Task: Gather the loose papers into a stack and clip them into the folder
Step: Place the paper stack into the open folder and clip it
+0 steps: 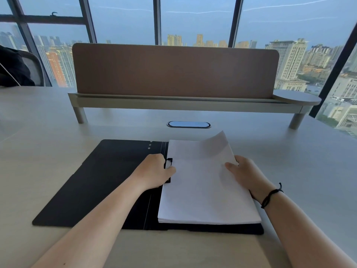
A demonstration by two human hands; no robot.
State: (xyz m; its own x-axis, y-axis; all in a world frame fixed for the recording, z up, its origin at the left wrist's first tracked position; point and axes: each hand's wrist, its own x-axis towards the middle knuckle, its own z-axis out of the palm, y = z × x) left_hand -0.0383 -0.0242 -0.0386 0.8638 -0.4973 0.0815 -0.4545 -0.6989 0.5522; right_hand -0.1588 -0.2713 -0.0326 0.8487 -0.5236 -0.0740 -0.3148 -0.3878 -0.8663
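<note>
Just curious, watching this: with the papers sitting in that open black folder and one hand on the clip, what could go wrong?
The top sheet is lifted at its far corner, so it might crease or miss the clip. The left hand sits on the clip; a thumb could get pinched. The paper stack may shift under the right hand.

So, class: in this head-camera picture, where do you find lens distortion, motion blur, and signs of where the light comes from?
Head view: the wide lens bows the window frames and desk divider outward; the lifted top sheet of the paper stack looks softly blurred; dim bluish daylight comes from the windows behind, leaving only faint shadows under the left hand and right hand, with pale reflection streaks across the glass.
</note>
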